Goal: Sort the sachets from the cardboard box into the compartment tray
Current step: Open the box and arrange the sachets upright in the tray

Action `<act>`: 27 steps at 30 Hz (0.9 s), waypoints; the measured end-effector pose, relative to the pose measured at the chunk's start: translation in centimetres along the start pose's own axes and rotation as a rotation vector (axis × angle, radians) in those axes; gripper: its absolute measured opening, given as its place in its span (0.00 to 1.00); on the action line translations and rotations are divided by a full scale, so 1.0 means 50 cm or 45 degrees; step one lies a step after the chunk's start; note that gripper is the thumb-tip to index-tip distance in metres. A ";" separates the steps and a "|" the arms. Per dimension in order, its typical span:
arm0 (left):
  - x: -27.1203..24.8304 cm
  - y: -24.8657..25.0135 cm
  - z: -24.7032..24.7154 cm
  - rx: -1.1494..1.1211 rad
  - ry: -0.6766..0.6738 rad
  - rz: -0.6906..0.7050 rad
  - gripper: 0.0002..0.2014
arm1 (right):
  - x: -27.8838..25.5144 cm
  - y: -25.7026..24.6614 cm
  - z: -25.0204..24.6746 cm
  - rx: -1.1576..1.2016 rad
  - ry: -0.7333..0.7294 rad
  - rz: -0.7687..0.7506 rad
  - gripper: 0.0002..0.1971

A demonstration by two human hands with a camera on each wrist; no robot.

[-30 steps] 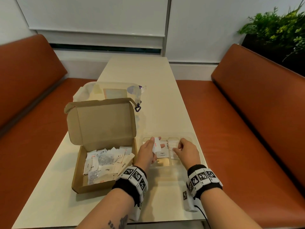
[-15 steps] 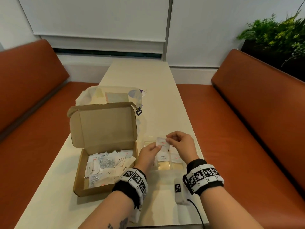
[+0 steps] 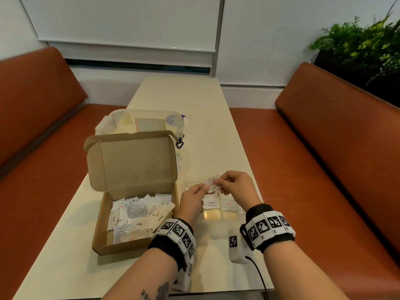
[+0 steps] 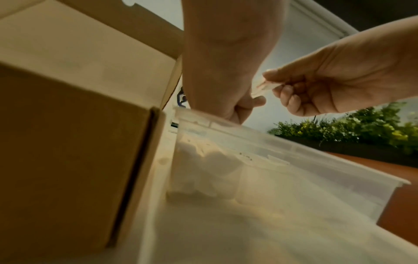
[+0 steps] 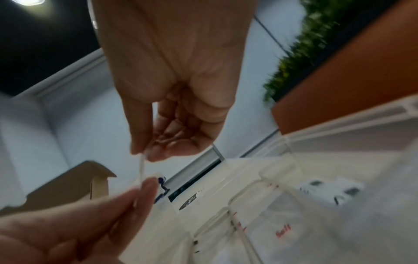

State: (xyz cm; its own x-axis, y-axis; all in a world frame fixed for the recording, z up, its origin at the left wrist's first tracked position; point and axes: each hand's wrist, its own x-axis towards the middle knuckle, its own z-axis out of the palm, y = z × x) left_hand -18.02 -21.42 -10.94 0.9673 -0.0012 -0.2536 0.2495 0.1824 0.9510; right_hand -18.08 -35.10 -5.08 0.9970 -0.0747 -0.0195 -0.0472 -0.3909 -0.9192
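An open cardboard box (image 3: 121, 245) at the left holds several white sachets (image 3: 138, 211). To its right lies the clear compartment tray (image 3: 242, 210), with sachets marked Pepper (image 3: 211, 202) and Salt (image 3: 229, 205) in two compartments. Above the tray, my left hand (image 3: 204, 188) and right hand (image 3: 216, 181) both pinch one small white sachet (image 3: 211, 180) between thumb and fingers. The left wrist view has that sachet (image 4: 263, 87) edge-on between the two hands, over the tray rim (image 4: 294, 148). In the right wrist view the sachet (image 5: 142, 167) hangs from my right fingertips (image 5: 156, 155).
A clear zip pouch (image 3: 147, 124) lies behind the box lid (image 3: 134, 161). The cream table (image 3: 194, 100) is narrow, with orange benches (image 3: 324, 169) on both sides. A green plant (image 3: 357, 44) stands at the far right.
My right hand came up from the tray and took hold of the sachet that my left hand held. Both hands now hold it a little higher over the tray.
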 end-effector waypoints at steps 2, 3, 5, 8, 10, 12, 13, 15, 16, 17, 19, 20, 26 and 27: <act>-0.004 0.004 0.003 0.003 -0.010 0.016 0.02 | 0.001 0.005 -0.006 -0.053 0.031 0.015 0.08; -0.005 0.005 0.004 0.027 -0.011 0.039 0.01 | 0.001 0.008 -0.008 -0.083 0.035 0.023 0.07; -0.005 0.005 0.005 0.097 -0.014 0.103 0.02 | 0.001 0.013 -0.009 -0.112 0.012 0.028 0.05; -0.003 0.000 0.006 0.197 -0.004 0.168 0.04 | -0.001 0.019 -0.011 -0.163 -0.041 0.010 0.02; -0.002 -0.005 0.005 0.277 0.022 0.173 0.03 | 0.000 0.027 -0.013 -0.196 -0.017 0.031 0.02; -0.001 -0.008 0.000 0.322 0.043 0.169 0.05 | 0.003 0.045 -0.020 -0.248 0.071 0.076 0.04; 0.000 -0.010 -0.002 0.333 0.049 0.157 0.08 | 0.003 0.055 -0.024 -0.277 0.118 0.111 0.04; -0.002 -0.011 -0.007 0.348 0.057 0.138 0.07 | 0.002 0.078 -0.031 -0.307 0.151 0.182 0.03; -0.004 -0.013 -0.008 0.369 0.058 0.145 0.04 | 0.000 0.088 -0.032 -0.315 0.135 0.208 0.04; -0.007 -0.014 -0.009 0.417 0.056 0.164 0.02 | -0.002 0.098 -0.030 -0.327 0.108 0.228 0.05; -0.012 -0.016 -0.009 0.561 0.025 0.222 0.04 | -0.005 0.111 -0.022 -0.354 0.063 0.253 0.08; -0.015 -0.017 -0.008 0.624 -0.009 0.243 0.05 | -0.003 0.116 -0.018 -0.381 0.047 0.247 0.08; -0.029 -0.016 -0.005 0.897 -0.454 0.172 0.11 | 0.009 0.135 -0.013 -0.697 -0.018 0.165 0.11; -0.029 -0.015 -0.005 0.935 -0.502 0.163 0.11 | 0.009 0.137 -0.013 -0.717 -0.024 0.165 0.11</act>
State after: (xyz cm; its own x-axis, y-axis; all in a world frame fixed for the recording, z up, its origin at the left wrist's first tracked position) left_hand -19.65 -21.31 -11.35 0.9011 -0.3919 -0.1857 -0.0288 -0.4813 0.8761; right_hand -17.99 -38.42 -11.13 0.9816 -0.1403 -0.1295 -0.1891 -0.8078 -0.5583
